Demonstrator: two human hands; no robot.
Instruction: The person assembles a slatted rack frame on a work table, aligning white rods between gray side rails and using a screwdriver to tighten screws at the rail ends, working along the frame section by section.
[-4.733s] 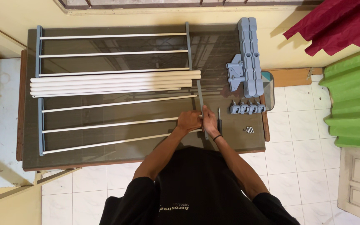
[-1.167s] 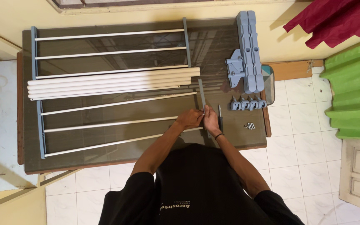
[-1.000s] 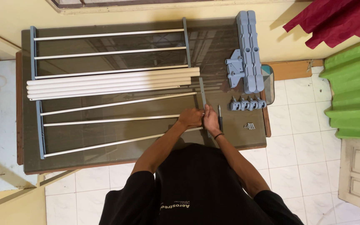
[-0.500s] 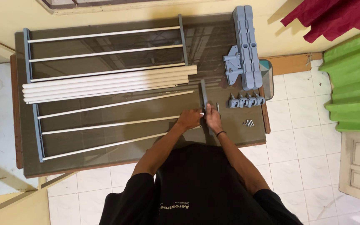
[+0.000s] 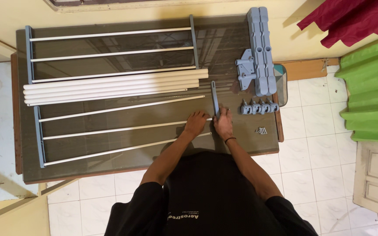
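A drying rack lies in parts on a dark glass table [image 5: 149,155]. Thin white rods [image 5: 110,131] run from a grey-blue side bar [image 5: 38,135] at the left toward my hands. My left hand [image 5: 195,123] grips the free end of the middle rod. My right hand [image 5: 224,123] holds the near end of a loose grey-blue side bar [image 5: 215,97], which stands almost square to the rods. The rod end and the bar meet between my two hands, where my fingers hide the joint.
Thick white tubes [image 5: 110,85] lie bundled mid-table. An assembled rod panel [image 5: 110,48] sits at the back. Grey-blue plastic blocks [image 5: 261,48], small clips [image 5: 259,107] and screws [image 5: 262,130] lie at the right end. Green sheeting [image 5: 372,87] and red cloth [image 5: 355,17] are at the right.
The camera view shifted slightly, and my hands stay at the rod end and side bar. Over the last seconds the hands barely moved.
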